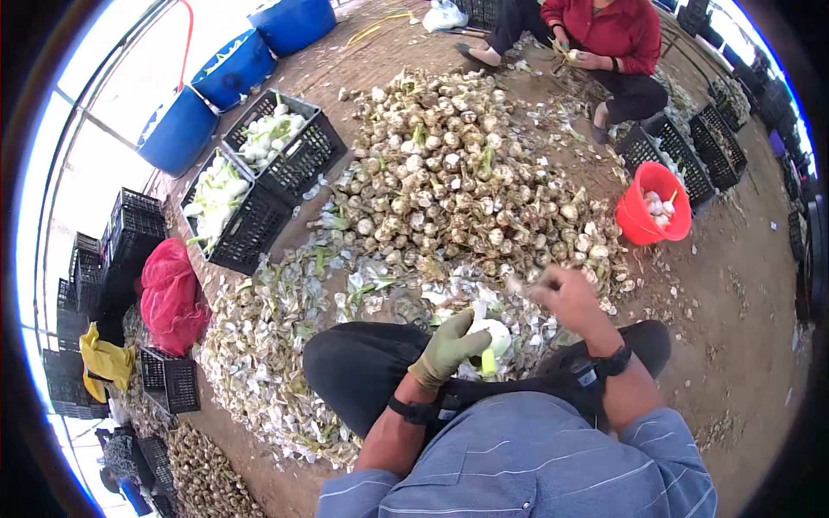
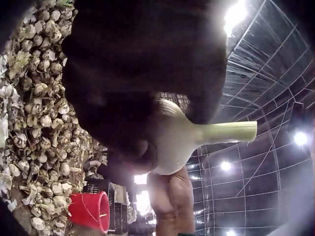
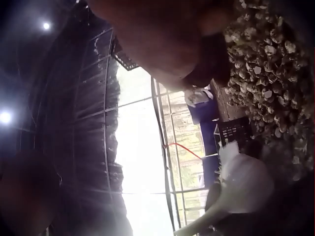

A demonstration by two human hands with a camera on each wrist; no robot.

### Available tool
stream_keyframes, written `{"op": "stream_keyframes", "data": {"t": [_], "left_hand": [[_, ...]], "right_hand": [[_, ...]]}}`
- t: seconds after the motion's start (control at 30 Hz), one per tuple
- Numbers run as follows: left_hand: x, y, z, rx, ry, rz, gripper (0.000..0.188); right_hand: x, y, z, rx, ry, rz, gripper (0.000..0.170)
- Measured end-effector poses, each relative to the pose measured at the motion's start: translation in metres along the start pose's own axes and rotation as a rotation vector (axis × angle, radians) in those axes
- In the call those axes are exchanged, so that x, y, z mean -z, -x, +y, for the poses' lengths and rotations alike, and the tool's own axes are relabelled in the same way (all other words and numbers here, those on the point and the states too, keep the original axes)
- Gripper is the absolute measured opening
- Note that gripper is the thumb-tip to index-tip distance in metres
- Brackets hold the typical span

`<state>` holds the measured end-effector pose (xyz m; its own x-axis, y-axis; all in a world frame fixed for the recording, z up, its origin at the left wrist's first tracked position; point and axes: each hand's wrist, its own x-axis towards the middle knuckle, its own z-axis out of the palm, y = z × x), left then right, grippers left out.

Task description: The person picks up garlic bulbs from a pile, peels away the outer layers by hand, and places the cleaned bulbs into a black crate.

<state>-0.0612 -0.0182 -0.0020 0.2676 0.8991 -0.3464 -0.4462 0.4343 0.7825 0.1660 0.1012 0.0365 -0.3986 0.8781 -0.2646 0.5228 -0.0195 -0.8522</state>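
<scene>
Peelings (image 1: 275,380) litter the dirt floor (image 1: 725,298) within metal framing (image 1: 83,110). The left hand (image 1: 447,349) grips a bulb (image 1: 496,338); the right hand (image 1: 570,300) blurs, its grip unclear.

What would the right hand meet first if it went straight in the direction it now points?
Probably the heap of bulbs, ahead of the right hand in the head view; its height above them is unclear.

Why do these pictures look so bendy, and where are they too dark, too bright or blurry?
Head view: the scene curves near its black round border, probably from a wide lens, and the right hand looks blurred; left wrist view: the left hand is nearly black, while bright spots glare; right wrist view: a big patch is washed out white.
</scene>
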Motion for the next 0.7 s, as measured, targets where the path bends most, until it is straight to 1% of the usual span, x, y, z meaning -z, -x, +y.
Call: {"op": "stream_keyframes", "data": {"t": [0.07,0.1,0.2,0.23,0.27,0.33,0.37,0.4,0.47,0.5,0.57,0.6,0.63,0.67,0.7], "left_hand": [[-0.003,0.0,0.001,0.03,-0.035,0.012,0.051],[-0.002,-0.002,0.0,0.014,-0.127,0.012,0.051],[-0.001,-0.005,-0.006,-0.008,-0.369,0.016,0.05],[-0.001,-0.004,-0.002,-0.001,-0.436,0.017,0.049],[-0.002,-0.004,0.001,0.005,-0.505,0.018,0.048],[-0.005,-0.003,0.0,0.033,-0.402,0.018,0.05],[-0.002,-0.004,-0.008,0.034,-0.376,0.011,0.051],[-0.002,-0.004,-0.011,0.036,-0.35,0.003,0.052],[-0.006,-0.005,-0.014,-0.019,-0.294,-0.022,0.057],[-0.008,-0.005,-0.013,-0.048,-0.264,-0.034,0.06],[-0.007,-0.004,-0.003,-0.093,-0.448,-0.09,0.065],[-0.006,-0.003,0.0,-0.115,-0.543,-0.118,0.068],[-0.005,-0.003,-0.008,-0.212,-0.473,-0.065,0.072],[-0.005,-0.002,-0.01,-0.24,-0.464,-0.049,0.071],[-0.005,-0.002,-0.01,-0.269,-0.456,-0.033,0.069]], "right_hand": [[-0.002,0.002,0.012,0.153,0.281,-0.085,0.028],[-0.019,0.006,0.012,0.28,0.022,-0.08,0.037],[-0.03,0.017,-0.014,0.307,0.026,-0.245,0.042],[-0.04,0.016,-0.005,0.45,-0.003,-0.215,0.036],[-0.041,0.014,-0.001,0.435,0.023,-0.256,0.033],[-0.04,0.01,0.0,0.408,0.077,-0.34,0.028],[-0.041,0.011,-0.003,0.42,0.075,-0.305,0.025],[-0.042,0.013,-0.002,0.389,0.082,-0.273,0.023],[-0.043,0.016,0.002,0.329,0.103,-0.21,0.019],[-0.043,0.015,0.005,0.219,-0.027,-0.217,0.018],[-0.04,0.013,0.013,-0.005,-0.286,-0.225,0.017],[-0.036,0.011,0.01,-0.071,-0.44,-0.153,0.019],[-0.029,0.009,0.004,-0.137,-0.594,-0.078,0.021],[-0.022,0.006,0.001,-0.203,-0.748,-0.001,0.024],[-0.012,0.001,0.028,-0.147,-0.86,-0.059,0.027]]}}
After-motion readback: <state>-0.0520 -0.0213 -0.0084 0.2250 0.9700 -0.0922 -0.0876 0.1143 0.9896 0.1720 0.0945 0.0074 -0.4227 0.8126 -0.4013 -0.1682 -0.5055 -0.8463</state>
